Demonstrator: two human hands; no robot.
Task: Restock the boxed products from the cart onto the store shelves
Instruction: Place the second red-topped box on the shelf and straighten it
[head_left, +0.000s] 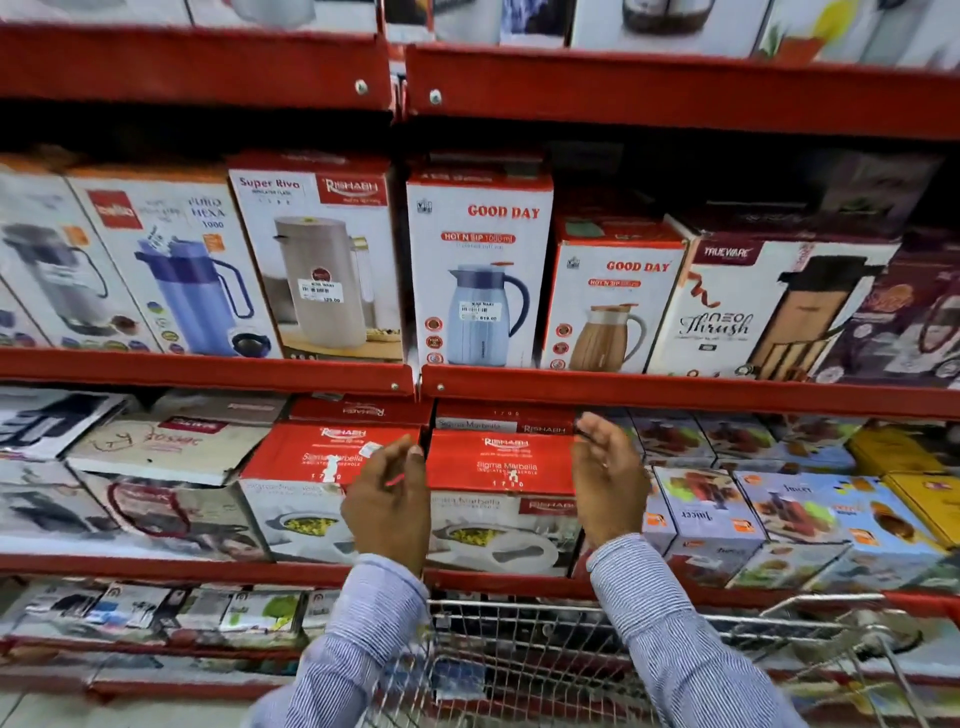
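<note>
A red-and-white Rishabh Sigma Marbella casserole box (501, 486) sits on the lower red shelf (156, 566), beside a matching box (306, 483) on its left. My left hand (387, 501) hovers at the box's left edge and my right hand (608, 478) at its right edge. Both hands have fingers spread and palms facing each other, just off the box. A wire shopping cart (545, 654) stands below my forearms; I cannot tell what lies in it.
Flask boxes fill the shelf above: Super Riva (317, 260), Good Day (480, 270), a smaller Good Day (613, 306), Trueware Thrush (753, 312). Juicer boxes (701, 514) sit right of the casserole box. More boxes line the bottom shelf (156, 613).
</note>
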